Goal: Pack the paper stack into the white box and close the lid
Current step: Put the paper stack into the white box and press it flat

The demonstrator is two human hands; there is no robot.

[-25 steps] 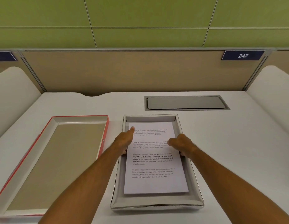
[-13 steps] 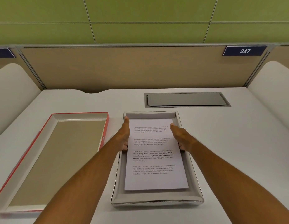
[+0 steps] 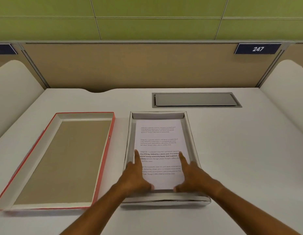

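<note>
On the pale desk (image 3: pixel 232 150), the light, floppy paper stack (image 3: pixel 159 146) is seen lying in the white box (image 3: pixel 189 133), pressed flat by left hand (image 3: pixel 135 177) and right hand (image 3: pixel 193 175), fingers extended, while the stiff lid (image 3: pixel 62 160) at nine o'clock is best gripped by its long edges.

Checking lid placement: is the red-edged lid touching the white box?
Apart. The head view shows a strip of bare desk between the lid and the white box.

Matt white card box (image 3: pixel 189 133) holding smooth printed paper (image 3: pixel 160 146); lid (image 3: pixel 62 160) lined in dull brown board, on a matt desk (image 3: pixel 240 150)
</note>
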